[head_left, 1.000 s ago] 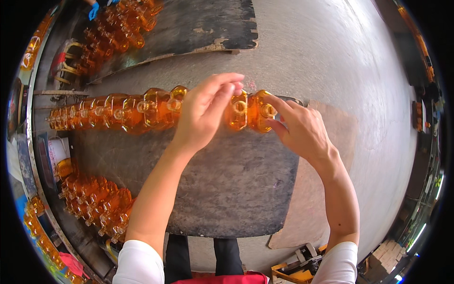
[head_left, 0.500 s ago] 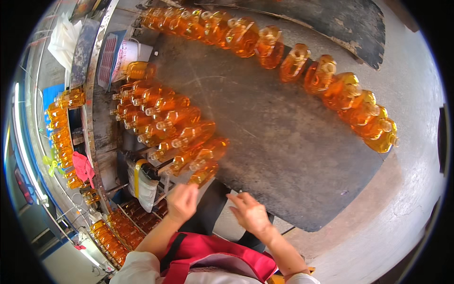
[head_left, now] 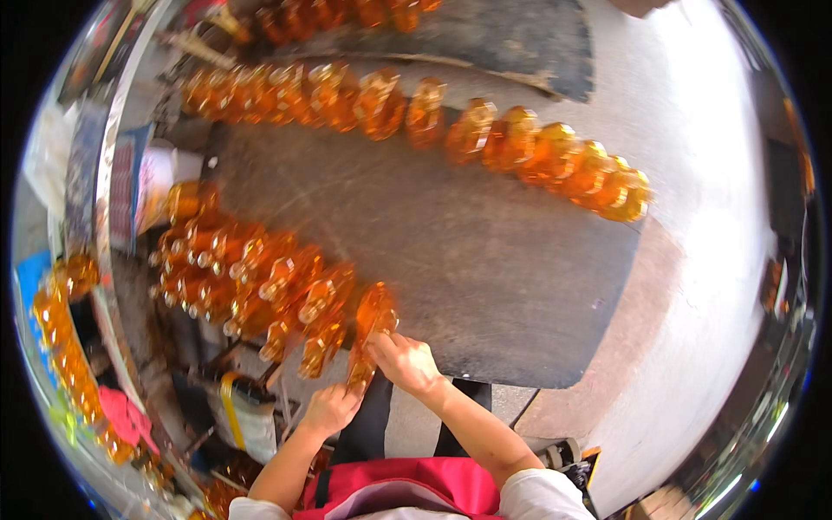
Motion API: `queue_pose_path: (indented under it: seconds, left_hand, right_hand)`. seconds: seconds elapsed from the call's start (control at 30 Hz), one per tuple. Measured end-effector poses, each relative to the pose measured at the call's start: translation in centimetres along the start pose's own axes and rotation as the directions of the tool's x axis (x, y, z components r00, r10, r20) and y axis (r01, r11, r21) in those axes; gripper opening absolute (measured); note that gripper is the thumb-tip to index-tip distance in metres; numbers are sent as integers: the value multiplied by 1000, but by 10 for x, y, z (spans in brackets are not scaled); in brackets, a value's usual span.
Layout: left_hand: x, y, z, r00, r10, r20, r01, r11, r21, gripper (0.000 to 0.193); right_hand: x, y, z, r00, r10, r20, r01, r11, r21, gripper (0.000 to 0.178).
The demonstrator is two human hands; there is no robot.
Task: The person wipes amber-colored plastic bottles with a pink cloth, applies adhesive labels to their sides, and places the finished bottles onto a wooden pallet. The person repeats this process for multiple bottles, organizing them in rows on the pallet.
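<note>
Clear bottles filled with amber liquid (head_left: 299,269) lie in two stacked-looking rows along the near left edge of a dark table. At the right end of these rows, my right hand (head_left: 406,362) is closed at the neck end of a bottle (head_left: 375,308). Just below it, my left hand (head_left: 334,409) has its fingers closed at the near end of another bottle (head_left: 360,368), which juts over the table's near edge. The fingertips of both hands are partly hidden and slightly blurred.
A long line of similar amber bottles (head_left: 425,117) runs along the far edge of the dark table (head_left: 503,277). Behind stands another dark board (head_left: 520,43) with more bottles. To the left are a metal rail (head_left: 108,217), a pink cloth (head_left: 126,418) and a hanging bag (head_left: 251,425).
My right hand has moved left, from apart with fingers spread to closed on the end bottle. My left hand stays by the lower bottle. The whole view has shifted.
</note>
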State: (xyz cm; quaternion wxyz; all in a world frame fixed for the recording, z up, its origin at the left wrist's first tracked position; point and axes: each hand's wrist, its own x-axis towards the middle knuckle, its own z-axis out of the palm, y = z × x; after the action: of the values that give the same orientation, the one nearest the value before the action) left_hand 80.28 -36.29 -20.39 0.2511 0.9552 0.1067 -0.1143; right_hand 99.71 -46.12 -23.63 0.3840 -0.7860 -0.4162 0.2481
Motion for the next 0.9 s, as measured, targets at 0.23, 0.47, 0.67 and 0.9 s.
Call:
queue_pose_path:
  seconds: [0.23,0.47,0.67,0.9]
  left_hand:
    - [91,78,-33,981,188,34,-186,981,-56,18]
    - [230,226,-26,934,357,-1,-355,930,-95,23]
    - [366,347,2,917,393,-68,-399,910,-110,20]
    - [501,418,24,927,341,-157,-357,929,-92,27]
  right_hand:
    - [-70,51,-143,980,120,-157,-124,992,-14,11]
    - [-141,141,-321,948,242,-208,-276,948,-157,13]
    - [-157,233,-440,951,178,-252,-239,941,-241,16]
    - [-112,306,-520,963,92,-252,-162,948,-273,18]
